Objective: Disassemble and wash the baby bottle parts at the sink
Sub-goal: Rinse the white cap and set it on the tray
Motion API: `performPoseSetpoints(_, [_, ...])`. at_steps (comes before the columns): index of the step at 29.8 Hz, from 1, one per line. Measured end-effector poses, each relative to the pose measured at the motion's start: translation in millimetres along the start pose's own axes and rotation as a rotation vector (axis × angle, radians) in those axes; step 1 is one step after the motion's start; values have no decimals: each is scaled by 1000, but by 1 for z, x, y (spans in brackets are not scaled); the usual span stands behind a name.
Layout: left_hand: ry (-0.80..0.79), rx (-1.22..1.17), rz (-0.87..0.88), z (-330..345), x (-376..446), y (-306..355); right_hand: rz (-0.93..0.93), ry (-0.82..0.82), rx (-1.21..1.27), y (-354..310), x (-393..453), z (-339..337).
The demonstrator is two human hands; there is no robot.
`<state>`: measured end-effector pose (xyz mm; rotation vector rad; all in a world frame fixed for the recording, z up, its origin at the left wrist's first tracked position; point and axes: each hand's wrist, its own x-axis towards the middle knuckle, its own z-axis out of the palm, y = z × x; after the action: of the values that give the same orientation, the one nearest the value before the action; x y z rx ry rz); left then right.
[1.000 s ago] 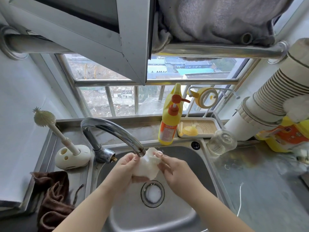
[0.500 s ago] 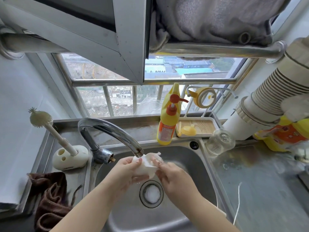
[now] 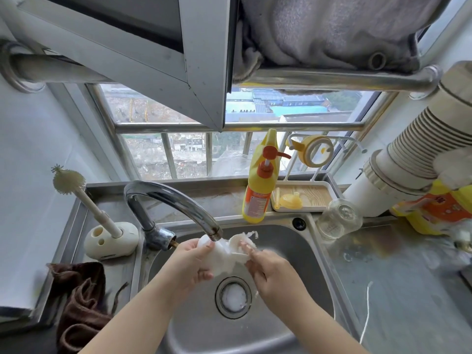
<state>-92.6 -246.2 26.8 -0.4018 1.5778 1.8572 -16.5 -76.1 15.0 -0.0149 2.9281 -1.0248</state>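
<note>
Far to the left of the hands, a bottle brush (image 3: pixel 76 192) is kept upright in its white holder (image 3: pixel 111 241), probably so that it can drip dry and be reached easily; below it a brown cloth (image 3: pixel 81 302) is left crumpled on the sink edge. The left hand (image 3: pixel 190 261) is curled around a white bottle part (image 3: pixel 222 256), which is held directly under the spout of the faucet (image 3: pixel 176 203), above the sink (image 3: pixel 278 238), so that the running water falls on it and drains away. The exact kind of part cannot be told, because foam and blur cover it. The right hand (image 3: pixel 268 269) is placed against the other side of the same part, with its fingers bent on it, apparently to rub it. Behind the right hand, a yellow detergent bottle (image 3: pixel 260 185) is set. Further right, a tray (image 3: pixel 329 190) holds a yellow piece (image 3: pixel 291 200), and a clear glass bottle (image 3: pixel 339 221) is laid aside on the counter, seemingly already separated.
</note>
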Motion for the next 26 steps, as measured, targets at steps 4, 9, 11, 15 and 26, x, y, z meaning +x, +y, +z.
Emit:
performPoseSetpoints(4, [-44,69,29,0,-1,0,11,-51,-62,1,-2,0])
performPoseSetpoints(9, [-45,162,64,-1,1,-6,-6,-53,73,-5,-1,-2])
performPoseSetpoints(11, [-62,196,70,-1,2,-9,13,-54,83,-2,3,-2])
performPoseSetpoints(15, [-153,197,80,-2,-2,-12,6,-53,85,-3,8,-5])
performPoseSetpoints(26, [-280,592,276,-23,-1,-14,146,-206,587,-15,26,-16])
